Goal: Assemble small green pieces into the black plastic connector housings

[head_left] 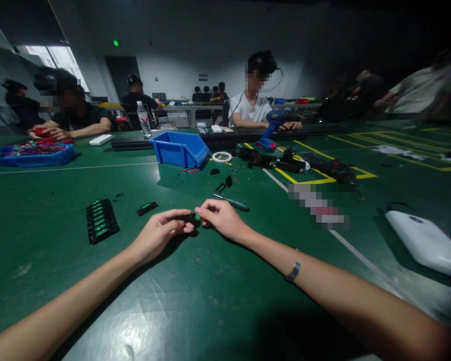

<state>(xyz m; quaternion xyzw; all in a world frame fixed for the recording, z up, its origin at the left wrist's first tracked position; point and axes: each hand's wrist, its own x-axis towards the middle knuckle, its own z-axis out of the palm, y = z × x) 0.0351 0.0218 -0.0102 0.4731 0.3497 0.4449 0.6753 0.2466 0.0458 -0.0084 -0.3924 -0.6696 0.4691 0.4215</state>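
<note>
Between the fingertips of both hands is a small black frame [188, 218] with a green circuit board [197, 217] at its right end. My left hand [164, 228] grips the black frame from the left, fingers closed on it. Thumb and fingers of my right hand [220, 216] pinch the green board's end. A similar black frame with a green board [147, 208] lies on the green table [108, 296] left of my hands. Farther left sits a row of several such black pieces with green boards [101, 220]. A screwdriver [236, 203] lies just beyond my right hand.
Beyond my hands stand a blue bin [180, 150], a white tape ring [222, 157] and a blue cordless drill [272, 128]. A dark power tool [332, 169] lies right of them. A white device [424, 240] rests at right. People sit across the table, near a water bottle [143, 120].
</note>
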